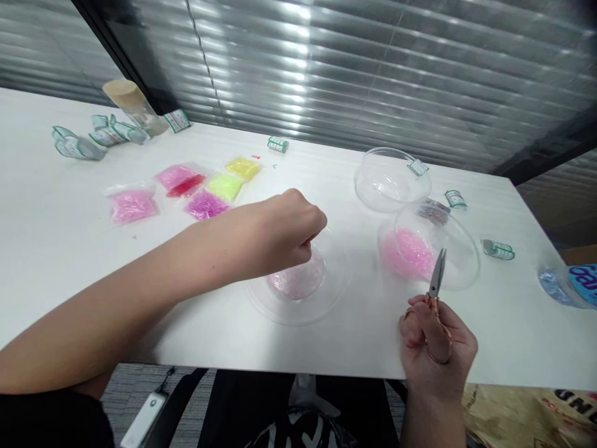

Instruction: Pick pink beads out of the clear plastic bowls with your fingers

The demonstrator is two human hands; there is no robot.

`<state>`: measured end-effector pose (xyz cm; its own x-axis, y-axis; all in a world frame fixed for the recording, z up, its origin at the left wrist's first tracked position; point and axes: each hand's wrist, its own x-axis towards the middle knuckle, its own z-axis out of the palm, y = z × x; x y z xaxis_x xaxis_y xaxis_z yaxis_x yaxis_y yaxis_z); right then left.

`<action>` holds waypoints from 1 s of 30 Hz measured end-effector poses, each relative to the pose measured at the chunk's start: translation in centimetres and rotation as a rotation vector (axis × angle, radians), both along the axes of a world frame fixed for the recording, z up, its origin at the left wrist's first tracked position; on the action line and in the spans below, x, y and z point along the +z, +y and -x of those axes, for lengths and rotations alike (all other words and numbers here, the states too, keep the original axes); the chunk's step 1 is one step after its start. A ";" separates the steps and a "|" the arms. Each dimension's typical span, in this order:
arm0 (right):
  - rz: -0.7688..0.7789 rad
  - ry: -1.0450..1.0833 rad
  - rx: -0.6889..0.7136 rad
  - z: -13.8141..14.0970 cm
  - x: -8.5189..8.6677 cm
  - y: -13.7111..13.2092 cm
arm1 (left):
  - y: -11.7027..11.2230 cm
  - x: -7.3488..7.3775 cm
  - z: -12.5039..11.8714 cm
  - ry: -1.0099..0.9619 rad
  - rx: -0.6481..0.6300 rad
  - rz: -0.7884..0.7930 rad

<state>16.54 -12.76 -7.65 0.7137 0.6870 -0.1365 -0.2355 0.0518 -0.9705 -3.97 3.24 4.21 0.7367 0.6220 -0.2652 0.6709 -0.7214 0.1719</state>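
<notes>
My left hand [295,227] is closed in a fist above a clear plastic bowl [333,292]; whatever its fingers may hold is hidden. Pale pink, glittery bits [298,280] lie in the bottom of that bowl, partly covered from view by the hand. In my right hand [436,348], near the table's front edge, is a pair of scissors [437,280] with copper-coloured handles, blades pointing up and nearly together. Beyond the blades stands another clear bowl [471,267], with bright pink bits [410,252] seen at its left side.
Sachets of coloured bits, pink [133,205], purple [208,204] and yellow [242,167], lie at left. A third clear bowl [373,193] stands behind. Several small green-and-white packets [277,144] are scattered about. A lidded jar [140,109] is back left, a bottle [566,286] far right.
</notes>
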 end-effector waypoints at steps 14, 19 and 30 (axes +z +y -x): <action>0.072 -0.146 0.277 1.6 -0.3 -0.6 | 0.3 -0.1 0.8 -0.281 0.020 -0.079; 0.030 -0.176 0.421 2.8 -0.4 -0.2 | 0.5 0.3 0.7 -0.312 -0.019 -0.078; 0.031 -0.309 0.543 3.0 -0.7 -0.2 | 0.3 0.1 0.4 -0.486 -0.077 0.036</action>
